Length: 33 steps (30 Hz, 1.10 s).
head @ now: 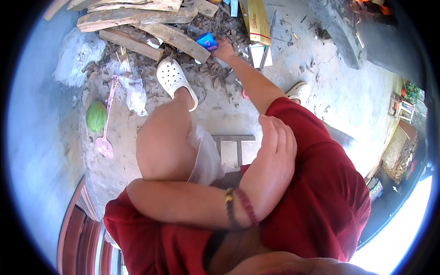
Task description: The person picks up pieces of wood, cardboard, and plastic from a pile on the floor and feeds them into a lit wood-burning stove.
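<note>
My right hand point(224, 50) reaches down to the littered floor, its fingers at the edge of a small blue packet point(206, 41); it appears to grip it. The packet lies beside the end of a split wood plank point(175, 39), over dry leaves and debris point(215, 70). My left hand point(273, 154) rests across my body against the right upper arm's red sleeve point(295, 117), fingers together and holding no object that I can see. Its wrist wears two beaded bracelets. A yellow cardboard box point(259, 24) lies just right of my right hand.
Firewood planks point(137, 17) lie piled at the upper left. Near the left wall are a green melon point(96, 117), a pink fly swatter point(104, 146) and a clear plastic bag point(135, 94). Flames point(385, 9) burn at the upper right beside a concrete block point(347, 44). A low stool point(237, 138) stands below me.
</note>
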Motion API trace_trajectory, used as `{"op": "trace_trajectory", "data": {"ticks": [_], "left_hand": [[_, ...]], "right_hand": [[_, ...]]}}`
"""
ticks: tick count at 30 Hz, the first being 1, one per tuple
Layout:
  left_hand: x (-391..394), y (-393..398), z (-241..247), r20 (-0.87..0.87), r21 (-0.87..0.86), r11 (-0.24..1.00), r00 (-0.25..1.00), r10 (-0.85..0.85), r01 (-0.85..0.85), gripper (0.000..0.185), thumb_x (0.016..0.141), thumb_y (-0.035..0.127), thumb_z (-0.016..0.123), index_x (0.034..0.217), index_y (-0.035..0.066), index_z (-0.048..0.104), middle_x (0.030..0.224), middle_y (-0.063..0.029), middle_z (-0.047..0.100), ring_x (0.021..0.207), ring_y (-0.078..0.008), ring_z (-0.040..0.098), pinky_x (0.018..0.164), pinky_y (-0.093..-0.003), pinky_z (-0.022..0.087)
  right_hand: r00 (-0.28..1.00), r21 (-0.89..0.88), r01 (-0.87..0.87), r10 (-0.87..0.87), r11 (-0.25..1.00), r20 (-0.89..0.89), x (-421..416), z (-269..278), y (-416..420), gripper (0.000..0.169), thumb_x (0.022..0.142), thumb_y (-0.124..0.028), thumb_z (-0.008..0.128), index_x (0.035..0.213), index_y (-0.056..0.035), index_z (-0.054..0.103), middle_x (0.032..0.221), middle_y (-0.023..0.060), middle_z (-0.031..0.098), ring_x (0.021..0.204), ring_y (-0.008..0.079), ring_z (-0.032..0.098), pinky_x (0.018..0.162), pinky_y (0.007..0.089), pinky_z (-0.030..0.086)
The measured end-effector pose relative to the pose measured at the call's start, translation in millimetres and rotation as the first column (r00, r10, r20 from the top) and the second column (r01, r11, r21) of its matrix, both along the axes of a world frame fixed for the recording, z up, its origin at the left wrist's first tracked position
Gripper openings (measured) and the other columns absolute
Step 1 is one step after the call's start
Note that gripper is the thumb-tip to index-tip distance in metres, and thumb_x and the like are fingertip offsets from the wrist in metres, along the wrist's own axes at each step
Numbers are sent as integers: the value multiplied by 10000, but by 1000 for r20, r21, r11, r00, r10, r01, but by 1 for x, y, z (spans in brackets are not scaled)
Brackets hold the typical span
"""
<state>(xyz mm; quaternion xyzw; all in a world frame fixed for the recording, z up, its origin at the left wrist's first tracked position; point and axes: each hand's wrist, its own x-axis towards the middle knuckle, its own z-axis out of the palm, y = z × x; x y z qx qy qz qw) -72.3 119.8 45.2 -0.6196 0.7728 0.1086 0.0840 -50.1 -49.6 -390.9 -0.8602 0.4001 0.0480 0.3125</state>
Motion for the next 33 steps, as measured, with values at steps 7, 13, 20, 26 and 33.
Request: {"op": "trace_trajectory", "data": {"ticks": [7, 13, 20, 26, 33], "left_hand": [[19, -2, -3, -44, 80, 997, 999, 23, -19, 436, 829, 198, 432, 1215, 10, 504, 1153, -190, 526, 1059, -346, 492, 1010, -448, 318], [21, -8, 0, -50, 72, 997, 998, -22, 25, 646, 611, 34, 605, 1245, 12, 479, 1151, -184, 544, 1047, -323, 524, 996, -466, 338], [18, -9, 2, -77, 55, 998, 996, -33, 37, 518, 746, 123, 528, 1253, 27, 483, 1164, -187, 539, 1044, -331, 519, 986, -477, 336], [22, -10, -9, -147, 43, 999, 989, -6, 12, 446, 841, 210, 419, 1237, 23, 503, 1163, -193, 538, 1041, -346, 519, 980, -479, 334], [29, -16, -15, -193, 93, 994, 978, 78, -61, 406, 820, 214, 463, 1178, 35, 529, 1130, -188, 520, 1014, -354, 506, 985, -457, 336]], "right_hand": [[957, 373, 267, -290, 889, 6, 11, -16, 6, 662, 762, -392, 658, 1244, 7, 443, 1204, 235, 524, 1133, 370, 497, 970, 374, 387], [916, 518, 400, -321, 756, -239, 23, -37, -24, 624, 610, -365, 759, 1073, 20, 592, 1088, 205, 609, 997, 309, 603, 833, 365, 485], [726, 760, 431, -687, 486, 27, 11, -44, -39, 365, 672, -287, 733, 927, -35, 668, 914, 135, 662, 811, 257, 628, 719, 364, 496], [832, 97, 483, -490, 870, 261, 17, -7, -92, 327, 710, -259, 704, 952, -46, 648, 831, 152, 662, 779, 265, 638, 724, 360, 493], [925, -223, 349, -295, 910, 240, 56, 1, -161, 408, 663, -277, 694, 1007, -63, 653, 1178, 186, 547, 1079, 320, 542, 932, 365, 439]]}}
